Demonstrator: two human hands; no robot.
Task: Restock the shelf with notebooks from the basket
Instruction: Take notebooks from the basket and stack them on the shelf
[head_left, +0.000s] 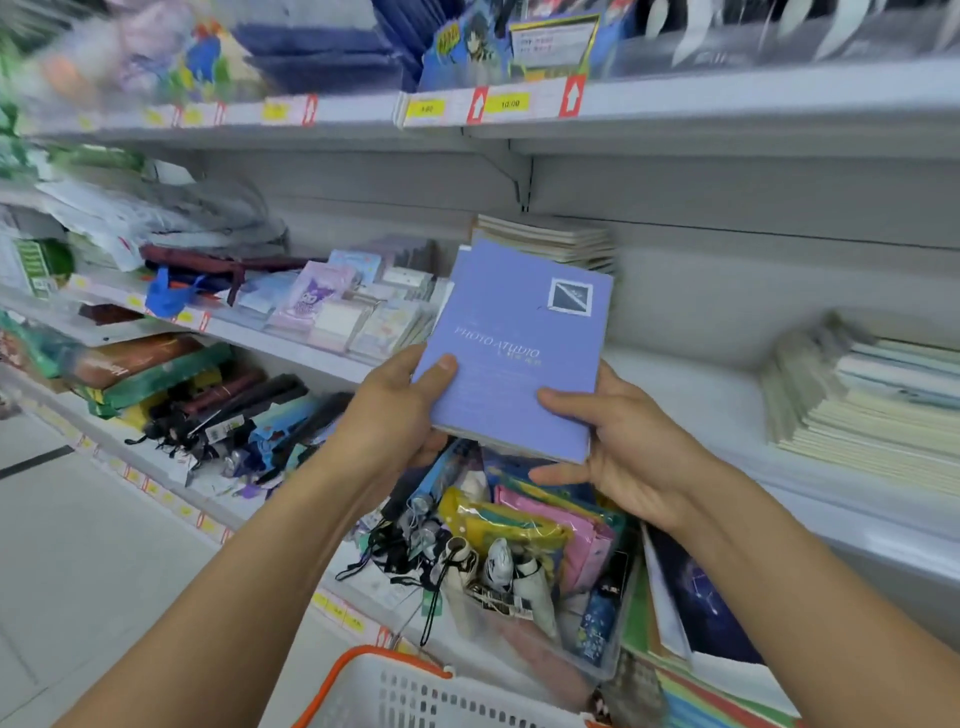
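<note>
Hands hold one lavender notebook (519, 348) between them, raised in front of the middle shelf (691, 395). Left hand (395, 410) grips the notebook's lower left edge, thumb laid flat across the cover and fingers curled beneath. Right hand (618, 447) grips the lower right corner, thumb on the cover and fingers wrapped under the bottom edge. Notebook is tilted, its top end leaning toward the shelf back; cover bears white lettering and a small dark square picture near the upper right corner. Behind its top edge, a stack of pale notebooks (550, 239) lies on the shelf against the back panel. A second, larger stack of notebooks (872, 410) lies on the same shelf, well apart to the right. White basket (415, 691) with an orange rim sits at the bottom edge of the view, below the forearms; its contents are not visible. Folded umbrellas (244, 410) and coloured packets crowd the lower shelf under the hands. Upper shelf edge carries yellow price labels (509, 103) with red arrow markers.
</note>
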